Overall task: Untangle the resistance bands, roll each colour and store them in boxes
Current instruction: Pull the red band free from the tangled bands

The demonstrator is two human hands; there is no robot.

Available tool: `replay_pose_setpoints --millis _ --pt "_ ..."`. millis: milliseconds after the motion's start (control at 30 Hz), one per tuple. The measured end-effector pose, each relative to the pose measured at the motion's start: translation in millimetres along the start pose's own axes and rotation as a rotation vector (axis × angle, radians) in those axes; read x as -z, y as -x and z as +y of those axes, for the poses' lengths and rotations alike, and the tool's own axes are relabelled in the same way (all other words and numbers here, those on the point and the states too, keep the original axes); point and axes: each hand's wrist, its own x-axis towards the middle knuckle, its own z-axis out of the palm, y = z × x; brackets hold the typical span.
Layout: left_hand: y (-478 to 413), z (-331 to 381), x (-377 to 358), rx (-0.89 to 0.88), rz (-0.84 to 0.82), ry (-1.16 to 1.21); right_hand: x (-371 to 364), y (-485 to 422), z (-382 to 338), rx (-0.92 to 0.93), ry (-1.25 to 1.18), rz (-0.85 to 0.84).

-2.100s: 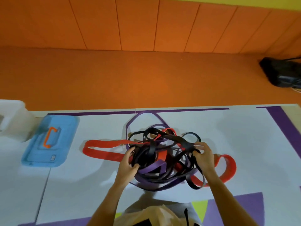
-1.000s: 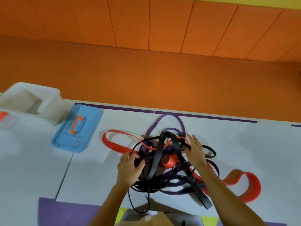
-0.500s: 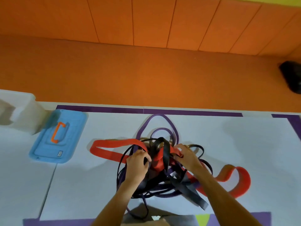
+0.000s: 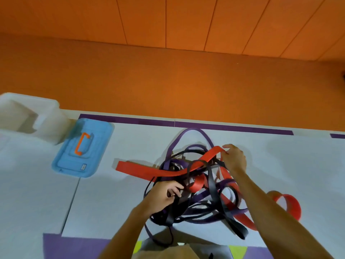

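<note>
No writing can be read anywhere. The blue box lid point(image 4: 87, 143), at nine o'clock in the view, carries a small pale label point(image 4: 84, 166) toward its six o'clock edge, but the print on it is too blurred to make out.

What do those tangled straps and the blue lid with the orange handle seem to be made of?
The resistance bands look like matte rubber or latex: flat strips drooping in soft loops. The blue lid looks like moulded hard plastic, smooth, with crisp raised ridges.

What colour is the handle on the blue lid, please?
The handle is orange; head view.
</note>
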Motion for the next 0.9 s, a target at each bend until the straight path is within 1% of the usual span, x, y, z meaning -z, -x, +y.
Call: replay_pose_setpoints --millis 133,200,267,333,400,433,467,567,600,633,667,767,800,867,900 --pt "-5 8 -6 -0.099 0.014 -0.180 15 -6 -10 0.113 -0.013 0.162" --pt "-8 12 -12 -0.052 0.037 -0.330 28 -9 -17 0.161 -0.002 0.207" --pt "-11 13 -19 0.048 0.097 -0.482 41 -9 -23 0.223 -0.008 0.226" --pt "-14 16 -25 0.136 0.120 -0.540 52 -7 -27 0.287 -0.068 0.245" --pt "-15 23 -31 0.135 0.112 -0.597 62 -5 -30 0.312 -0.104 0.242" --pt "-16 27 -32 0.105 0.143 -0.615 67 -5 -32 0.313 -0.095 0.231" --pt "-16 32 -32 0.052 0.213 -0.608 72 -4 -33 0.316 -0.085 0.214" --pt "-25 48 -30 -0.174 0.541 -0.493 88 -2 -35 0.316 -0.162 0.134" --pt "-31 57 -26 -0.200 0.604 -0.451 93 0 -36 0.323 -0.200 0.103" --pt "-39 66 -22 -0.193 0.613 -0.406 98 2 -36 0.337 -0.223 0.070" --pt "-48 74 -18 -0.170 0.579 -0.369 101 4 -37 0.359 -0.232 0.036" --pt "-73 99 -9 -0.139 0.359 -0.319 108 12 -38 0.425 -0.237 -0.080" --pt "-81 106 -9 -0.146 0.317 -0.298 109 15 -39 0.435 -0.243 -0.114" --pt "-94 120 -9 -0.137 0.295 -0.220 110 19 -39 0.446 -0.259 -0.153" --pt "-99 124 -8 -0.135 0.315 -0.175 110 20 -37 0.455 -0.264 -0.155"
